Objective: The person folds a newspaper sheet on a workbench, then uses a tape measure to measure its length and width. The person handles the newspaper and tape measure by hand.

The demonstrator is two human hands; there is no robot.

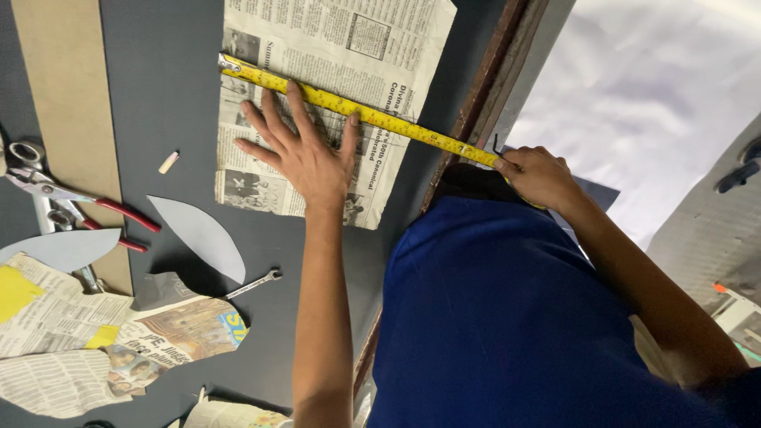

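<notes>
A blue shirt (507,317) fills the near foreground, with both bare forearms reaching out from it over a dark grey table (182,95). The left hand (305,150) lies flat with its fingers spread, pressing down on a sheet of newspaper (333,47) and touching a yellow measuring tape (357,115). The tape is pulled out straight and runs slantwise across the newspaper, its metal hook end at the sheet's left edge, black marks along its length. The right hand (539,174) is closed around the tape's other end, just past the table's wooden edge (483,87). Left of the newspaper lie a stub of chalk (168,162), red-handled snips (71,202), grey curved cut-outs (198,234), a small wrench (255,283) and more newspaper scraps (63,341).
</notes>
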